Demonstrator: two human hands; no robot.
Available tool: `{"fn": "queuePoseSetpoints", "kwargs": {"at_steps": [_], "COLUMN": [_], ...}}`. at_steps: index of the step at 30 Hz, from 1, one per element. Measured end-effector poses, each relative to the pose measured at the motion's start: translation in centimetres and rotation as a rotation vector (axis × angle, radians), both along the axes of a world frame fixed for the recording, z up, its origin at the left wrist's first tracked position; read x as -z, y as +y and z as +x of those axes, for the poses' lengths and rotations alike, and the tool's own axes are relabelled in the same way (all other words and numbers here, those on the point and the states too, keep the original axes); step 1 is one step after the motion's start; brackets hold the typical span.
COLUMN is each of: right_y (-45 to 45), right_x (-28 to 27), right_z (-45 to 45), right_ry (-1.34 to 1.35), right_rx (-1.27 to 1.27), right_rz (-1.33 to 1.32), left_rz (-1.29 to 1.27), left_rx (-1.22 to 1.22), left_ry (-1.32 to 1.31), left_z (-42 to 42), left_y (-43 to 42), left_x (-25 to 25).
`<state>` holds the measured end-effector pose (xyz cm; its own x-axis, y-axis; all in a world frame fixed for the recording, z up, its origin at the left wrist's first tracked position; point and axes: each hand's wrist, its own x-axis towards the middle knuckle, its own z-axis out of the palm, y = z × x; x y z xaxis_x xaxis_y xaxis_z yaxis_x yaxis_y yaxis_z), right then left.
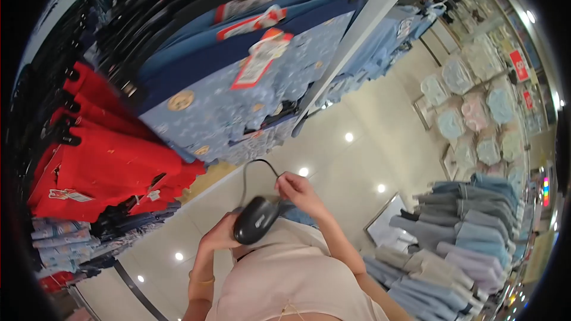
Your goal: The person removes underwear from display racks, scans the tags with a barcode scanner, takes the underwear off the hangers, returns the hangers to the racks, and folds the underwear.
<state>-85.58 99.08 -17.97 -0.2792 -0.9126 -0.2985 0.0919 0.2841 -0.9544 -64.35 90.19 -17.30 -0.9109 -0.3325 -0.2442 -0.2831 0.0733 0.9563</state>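
Pale shirt [285,279] nearest; beyond, the left hand [222,233] grips a black device [257,221], long axis slanting roughly toward the right hand [299,193], pinching a cable [262,160].

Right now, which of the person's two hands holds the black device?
The left hand, which supports the black device; the right hand instead pinches its dark cable.

Head camera: on the wearer's head, facing forward and steeply down, wide-angle.
Pale cream cloth top [285,270]: nearest, along the bottom edge.
Bare left hand [222,233], bare right hand [298,191]: close, from above.
Glossy beige tiled floor [333,163]: farther off.
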Motion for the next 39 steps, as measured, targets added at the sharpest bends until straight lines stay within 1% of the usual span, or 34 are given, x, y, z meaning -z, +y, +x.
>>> {"fn": "queuePoseSetpoints", "kwargs": {"at_steps": [2,4,6,7,10,11,14,15,18,19,22,23,24,25,26,28,29,30,32,33,34,35,36,37,38,39], "right_y": [0.9,2.3,3.8,4.5,6.4,6.9,8.0,8.3,9.4,9.6,9.6,9.3,8.6,7.9,7.3,6.5,6.1,5.6,3.9,4.1,4.1,4.2,4.2,4.0,3.6,3.5], "right_x": [0.1,-1.8,-2.7,-2.9,-1.8,-1.2,-0.6,-0.8,0.7,1.1,2.2,2.5,2.5,1.6,1.6,0.6,-0.9,-2.4,-4.0,-4.4,-4.1,-3.6,-3.1,-2.7,-1.8,-0.7], "right_z": [-4.3,-7.6,-9.9,-11.0,-13.7,-14.6,-17.2,-18.0,-21.2,-22.5,-26.1,-27.5,-29.2,-30.7,-32.8,-36.8,-39.2,-40.9,-44.8,-47.4,-49.4,-51.1,-52.5,-53.5,-54.5,-55.1], "right_ry": [-0.138,-0.248,-0.248,-0.249,-0.224,-0.092,-0.209,-0.255,-0.268,-0.284,-0.309,-0.298,-0.281,-0.257,-0.176,-0.030,-0.066,0.012,0.171,0.289,0.231,0.168,0.108,0.067,0.021,-0.032], "right_rx": [-0.008,-0.032,-0.059,-0.072,-0.128,-0.190,-0.353,-0.343,-0.350,-0.308,-0.221,-0.217,-0.215,-0.203,-0.182,-0.158,-0.101,-0.033,0.109,0.012,-0.039,-0.091,-0.147,-0.101,-0.077,-0.056], "right_rz": [-0.030,-0.026,-0.103,-0.140,-0.023,-0.055,-0.032,-0.019,0.025,0.030,0.059,0.080,0.100,0.087,0.073,0.072,0.090,0.003,-0.205,-0.100,-0.047,0.008,0.062,0.115,0.055,0.001], "left_rz": [0.140,0.447,0.638,0.688,1.041,1.132,1.153,1.141,1.247,1.280,1.116,1.095,0.976,0.871,0.771,0.888,0.937,0.886,0.631,0.553,0.482,0.426,0.291,0.045,-0.209,-0.100], "left_rx": [-0.310,-0.264,-0.357,-0.474,-0.584,-0.623,-0.522,-0.479,-0.366,-0.352,-0.168,-0.157,-0.137,-0.055,0.022,-0.003,0.030,0.084,0.307,0.246,0.185,0.166,0.188,0.151,0.108,0.023], "left_ry": [0.147,0.035,0.398,0.368,0.467,0.515,0.520,0.486,0.423,0.392,0.360,0.341,0.358,0.350,0.344,0.378,0.400,0.365,0.288,0.273,0.250,0.425,0.370,0.427,0.479,0.454], "left_z": [-4.5,-7.5,-12.2,-14.3,-18.8,-20.0,-24.2,-25.4,-29.5,-30.9,-35.5,-37.1,-38.9,-40.8,-43.0,-47.8,-50.4,-52.6,-56.9,-58.7,-60.3,-62.0,-63.3,-64.4,-65.4,-66.1], "left_y": [2.1,2.3,3.3,4.2,5.7,6.1,5.9,5.7,5.5,5.2,3.4,3.0,2.7,1.9,0.9,-0.1,-0.9,-1.7,-2.9,-2.6,-1.8,-1.1,-1.0,-0.9,-0.6,-0.1], "left_x": [-1.8,-0.2,0.2,-0.3,-1.2,-0.7,-0.3,0.1,0.6,0.5,0.5,0.3,0.3,0.3,0.4,1.2,1.2,1.6,1.4,0.1,-1.5,-2.0,-3.3,-3.4,-3.3,-2.8]}}
